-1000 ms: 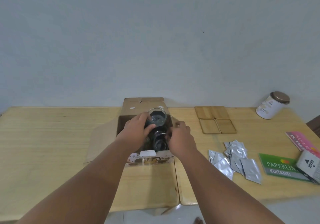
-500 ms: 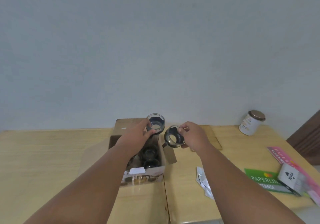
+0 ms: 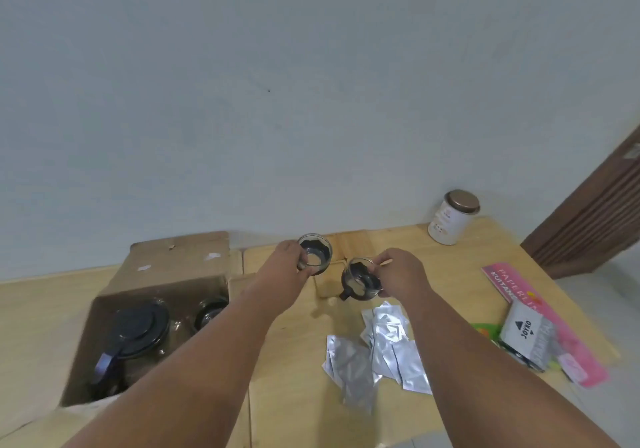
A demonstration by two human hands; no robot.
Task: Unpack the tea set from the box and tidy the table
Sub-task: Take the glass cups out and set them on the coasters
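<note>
Head view. My left hand (image 3: 284, 267) is closed round cup 1 (image 3: 315, 255); my right hand (image 3: 398, 273) pinches cup 2 (image 3: 360, 279) at the rim. Both cups are held above the table (image 3: 294, 395), right of the box (image 3: 166, 288). Pot (image 3: 138, 330) and 1 more cup (image 3: 209, 312) remain in the box. Advice: lower each slowly, base 1st, onto the wood mats (image 3: 353, 245), w/o knocking glass together. Cup 1's axis is near upright, mouth up; cup 2 tilts toward me, handle pointing down-left.

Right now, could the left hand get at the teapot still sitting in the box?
Probably not yet. The left hand is holding a glass cup. The teapot sits uncovered in the open box below that forearm, so the path looks free once the cup is set down.
</note>
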